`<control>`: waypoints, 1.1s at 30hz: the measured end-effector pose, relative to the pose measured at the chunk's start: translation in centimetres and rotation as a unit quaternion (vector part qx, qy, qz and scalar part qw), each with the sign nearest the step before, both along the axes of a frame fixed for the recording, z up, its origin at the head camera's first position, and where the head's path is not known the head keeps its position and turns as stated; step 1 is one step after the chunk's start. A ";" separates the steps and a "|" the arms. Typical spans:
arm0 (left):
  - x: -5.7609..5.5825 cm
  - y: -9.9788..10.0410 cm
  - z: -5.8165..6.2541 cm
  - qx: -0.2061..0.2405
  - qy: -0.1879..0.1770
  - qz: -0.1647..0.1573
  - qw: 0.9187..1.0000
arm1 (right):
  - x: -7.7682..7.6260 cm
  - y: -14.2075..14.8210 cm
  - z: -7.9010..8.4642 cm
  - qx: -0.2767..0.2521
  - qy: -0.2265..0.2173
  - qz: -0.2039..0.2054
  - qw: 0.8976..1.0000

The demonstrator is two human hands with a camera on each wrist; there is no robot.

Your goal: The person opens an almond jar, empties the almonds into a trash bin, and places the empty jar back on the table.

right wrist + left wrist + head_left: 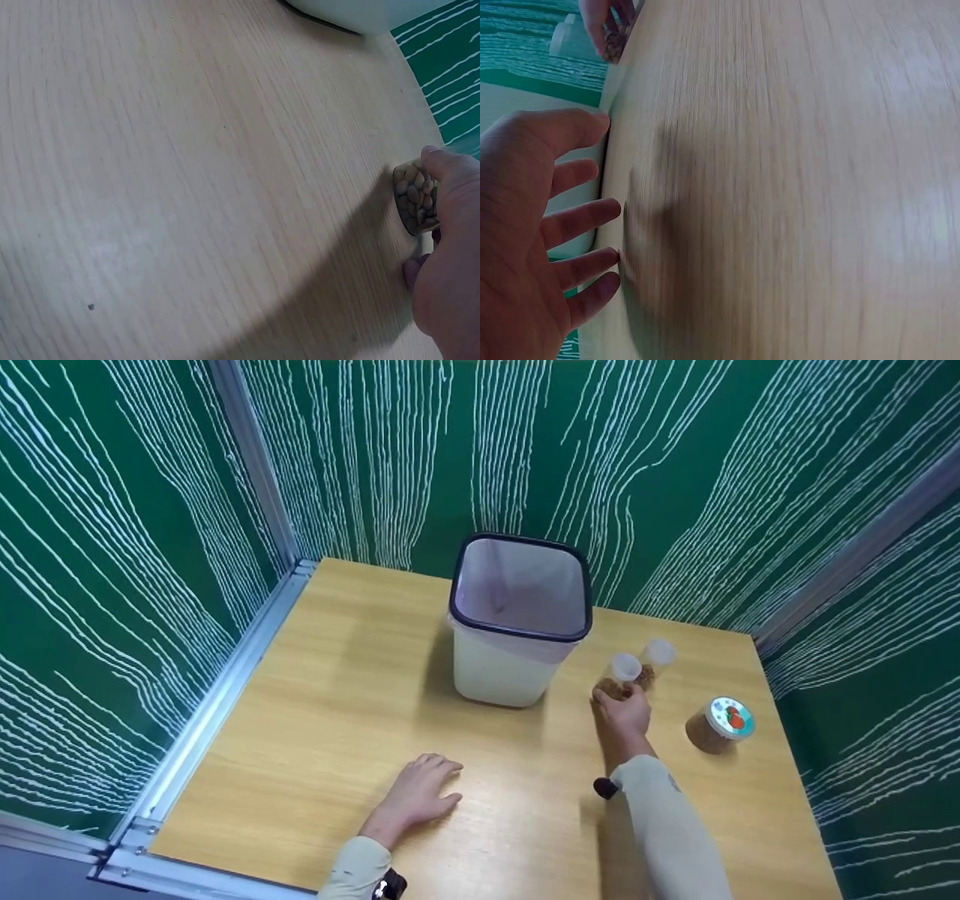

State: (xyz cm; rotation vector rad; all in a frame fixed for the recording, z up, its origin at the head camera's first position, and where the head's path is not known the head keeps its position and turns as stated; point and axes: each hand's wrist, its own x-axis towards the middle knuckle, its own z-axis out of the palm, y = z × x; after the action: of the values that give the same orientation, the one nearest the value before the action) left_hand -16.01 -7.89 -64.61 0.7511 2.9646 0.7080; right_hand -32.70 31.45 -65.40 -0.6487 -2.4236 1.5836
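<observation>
My right hand (628, 714) grips a small clear plastic cup (625, 667) with brown nut-like or seed-like pieces in its lower part. In the right wrist view the thumb and fingers wrap round this cup (414, 196), which stands upright near the tabletop. Just behind it is a second clear cup (660, 651), also with brown pieces at its bottom. My left hand (421, 789) is over the front middle of the table, its fingers spread and relaxed, holding nothing. In the left wrist view that hand (525, 202) casts a shadow on the wood.
A white bin (502, 667) with a dark rim and a thin liner stands at the back middle of the wooden table (337, 682). To the right is a round jar (705, 733) with a printed lid. Green panels (442, 510) with white streaks enclose the table.
</observation>
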 end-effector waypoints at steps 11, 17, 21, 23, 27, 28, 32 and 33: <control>-0.4 0.0 0.0 0.044 0.000 -0.019 0.999 | 0.9 -0.6 0.2 -0.011 0.069 0.004 0.998; -1.4 -0.1 0.9 0.057 -0.018 -0.021 0.998 | 2.5 -1.5 0.9 -0.032 0.083 0.016 0.996; -2.1 -0.2 1.4 0.068 -0.020 -0.016 0.997 | 4.1 -2.1 1.6 -0.020 0.118 0.024 0.993; -2.5 -0.2 1.7 0.077 -0.017 -0.012 0.997 | 4.8 -2.5 2.1 -0.018 0.133 0.027 0.991; -3.3 -0.3 2.4 0.096 -0.014 -0.001 0.995 | 6.4 -3.3 3.2 -0.011 0.145 0.031 0.989; -3.4 -0.3 2.7 0.100 -0.015 0.001 0.995 | 6.8 -3.5 3.4 -0.006 0.147 0.031 0.989; -3.9 -0.6 3.8 0.112 -0.017 0.009 0.994 | 8.6 -4.4 4.3 0.018 0.167 0.042 0.985; -3.9 -0.6 4.1 0.118 -0.017 0.011 0.993 | 9.0 -4.6 4.5 0.021 0.175 0.046 0.983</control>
State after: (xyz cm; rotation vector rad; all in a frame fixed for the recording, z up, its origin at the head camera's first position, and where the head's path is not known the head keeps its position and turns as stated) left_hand -19.95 -8.51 -60.50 0.7080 2.8951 1.0760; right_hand -23.70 26.85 -60.89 -0.2287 -2.2432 1.5245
